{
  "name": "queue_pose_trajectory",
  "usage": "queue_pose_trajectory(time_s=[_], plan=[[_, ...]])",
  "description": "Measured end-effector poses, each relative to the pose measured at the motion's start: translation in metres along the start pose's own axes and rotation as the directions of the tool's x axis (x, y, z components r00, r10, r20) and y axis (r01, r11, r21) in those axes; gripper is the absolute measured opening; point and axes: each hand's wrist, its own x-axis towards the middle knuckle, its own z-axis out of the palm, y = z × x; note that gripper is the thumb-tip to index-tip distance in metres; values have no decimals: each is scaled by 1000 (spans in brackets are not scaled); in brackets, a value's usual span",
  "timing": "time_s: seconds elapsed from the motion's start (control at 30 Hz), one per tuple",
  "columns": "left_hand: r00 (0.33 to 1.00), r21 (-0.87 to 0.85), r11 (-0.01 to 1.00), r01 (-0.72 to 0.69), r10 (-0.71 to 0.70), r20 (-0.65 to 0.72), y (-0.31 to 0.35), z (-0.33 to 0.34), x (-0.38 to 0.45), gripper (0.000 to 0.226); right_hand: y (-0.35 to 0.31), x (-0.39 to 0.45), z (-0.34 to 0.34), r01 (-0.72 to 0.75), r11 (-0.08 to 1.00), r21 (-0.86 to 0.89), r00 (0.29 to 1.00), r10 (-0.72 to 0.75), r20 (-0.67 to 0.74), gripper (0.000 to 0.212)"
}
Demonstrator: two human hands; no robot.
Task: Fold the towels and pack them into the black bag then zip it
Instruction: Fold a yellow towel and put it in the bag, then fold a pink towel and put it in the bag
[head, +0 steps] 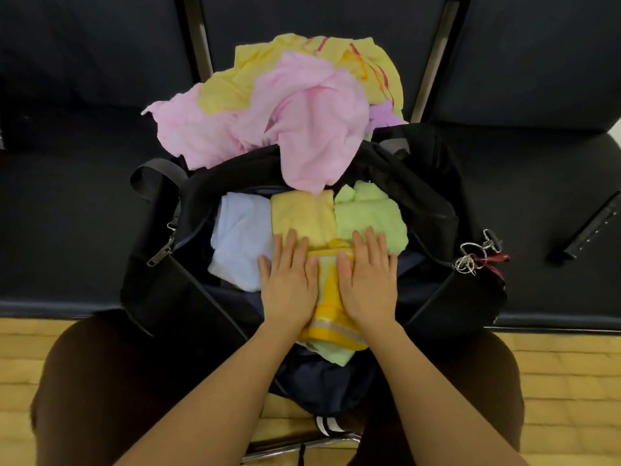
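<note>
Head view: both hands lie flat with straight fingers, gripping nothing, left hand (pixel 289 284) and right hand (pixel 368 280) pressing a yellow striped towel (pixel 331 304) into the open black bag (pixel 168 290). Folded blue towel (pixel 240 237), yellow towel (pixel 302 213) and green towel (pixel 369 216) sit inside. Loose pink towel (pixel 302 129) droops over the far rim; it could snag the zip or slide in unfolded. No readable writing shows.

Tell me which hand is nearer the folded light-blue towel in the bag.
Left. The left hand lies flat right beside the light-blue towel, its thumb side touching it. The right hand presses the yellow striped towel farther off.
</note>
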Motion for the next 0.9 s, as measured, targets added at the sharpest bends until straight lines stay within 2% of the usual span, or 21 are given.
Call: queue_pose_trajectory(time_s=[0.27,0.5,0.63,0.8,0.9], plan=[[991,-14,993,118,-118,-59,-1,22,11,73,13,20,21,-76,997,22,997,75,33,80],[996,21,996,87,-86,-37,5,7,9,82,7,13,7,-52,999,4,999,52,4,83],[997,26,1000,4,-2,-79,14,-15,-1,80,-1,3,-13,2,1000,24,996,1,-90,81],[987,-80,997,23,-36,-160,32,-40,-11,80,-22,9,-36,75,989,125,959,-38,-280,75],[969,-171,985,-2,-40,-245,42,-56,20,82,-46,40,-57,96,968,233,952,-21,-306,72]])
